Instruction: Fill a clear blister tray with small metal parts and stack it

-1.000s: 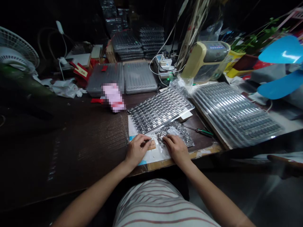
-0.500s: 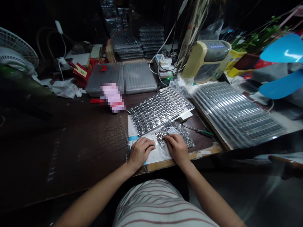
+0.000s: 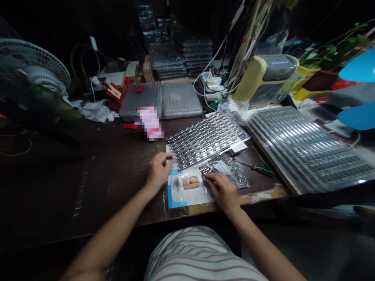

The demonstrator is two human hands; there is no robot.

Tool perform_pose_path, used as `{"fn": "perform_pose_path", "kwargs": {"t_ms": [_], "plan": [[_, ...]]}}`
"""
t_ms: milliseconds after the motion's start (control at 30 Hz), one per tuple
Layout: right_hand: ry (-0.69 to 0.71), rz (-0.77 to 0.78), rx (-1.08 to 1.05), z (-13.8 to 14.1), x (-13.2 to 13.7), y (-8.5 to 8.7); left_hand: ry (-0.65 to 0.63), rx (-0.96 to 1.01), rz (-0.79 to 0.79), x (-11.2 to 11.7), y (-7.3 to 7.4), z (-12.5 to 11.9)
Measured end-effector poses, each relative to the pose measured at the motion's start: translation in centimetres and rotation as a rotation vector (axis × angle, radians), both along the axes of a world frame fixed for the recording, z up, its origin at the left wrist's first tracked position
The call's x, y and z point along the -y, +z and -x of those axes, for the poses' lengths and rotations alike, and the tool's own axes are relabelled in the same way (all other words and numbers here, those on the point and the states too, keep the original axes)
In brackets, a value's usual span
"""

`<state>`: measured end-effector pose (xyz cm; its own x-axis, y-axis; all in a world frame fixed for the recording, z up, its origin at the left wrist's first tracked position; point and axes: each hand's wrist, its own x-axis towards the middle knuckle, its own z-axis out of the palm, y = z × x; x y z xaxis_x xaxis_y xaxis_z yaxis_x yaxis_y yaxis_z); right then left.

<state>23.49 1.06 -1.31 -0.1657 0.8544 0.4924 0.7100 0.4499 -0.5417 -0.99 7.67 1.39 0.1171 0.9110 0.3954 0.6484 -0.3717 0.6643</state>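
Observation:
My left hand is at the left corner of a clear tray filled with rows of small shiny metal parts. Its thumb and fingertips are drawn together at the tray's edge; anything between them is too small to make out. My right hand has its fingers pinched at a pile of small metal pieces, and what they grip is hidden. Between my hands, a small orange-brown block lies on a white-and-blue sheet, with a tiny dark part at its middle. A plastic bag of small parts lies beside my right hand.
A green-handled screwdriver lies right of the bag. Stacked clear trays fill the right side. Behind are closed trays, a power strip with cables and a cream-coloured machine. A fan stands at left.
My left hand has moved away from over the sheet, up and left to the tray's corner, uncovering the orange-brown block. My right hand stays at the metal pieces. The view has shifted slightly.

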Motion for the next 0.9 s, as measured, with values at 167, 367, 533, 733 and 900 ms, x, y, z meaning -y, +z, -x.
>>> {"fn": "perform_pose_path", "kwargs": {"t_ms": [167, 367, 533, 733, 900], "plan": [[0.063, 0.069, 0.05, 3.3, 0.3, -0.1, 0.313, -0.246, 0.032, -5.4, -0.6, 9.3], [0.04, 0.037, 0.068, 4.7, -0.1, -0.7, 0.365, -0.292, 0.039, -4.5, -2.5, 13.3], [0.051, 0.061, 0.041, 4.5, -0.1, -1.0, 0.335, -0.403, -0.023, -4.6, -1.2, 10.2], [0.062, 0.041, 0.056, 4.8, 0.0, -0.8, -0.052, -0.233, 0.017, -5.9, 0.7, 1.6], [-0.013, -0.016, 0.221, 3.0, 0.2, 0.2, -0.151, -0.189, 0.113, -1.6, 0.0, -2.0]]}}
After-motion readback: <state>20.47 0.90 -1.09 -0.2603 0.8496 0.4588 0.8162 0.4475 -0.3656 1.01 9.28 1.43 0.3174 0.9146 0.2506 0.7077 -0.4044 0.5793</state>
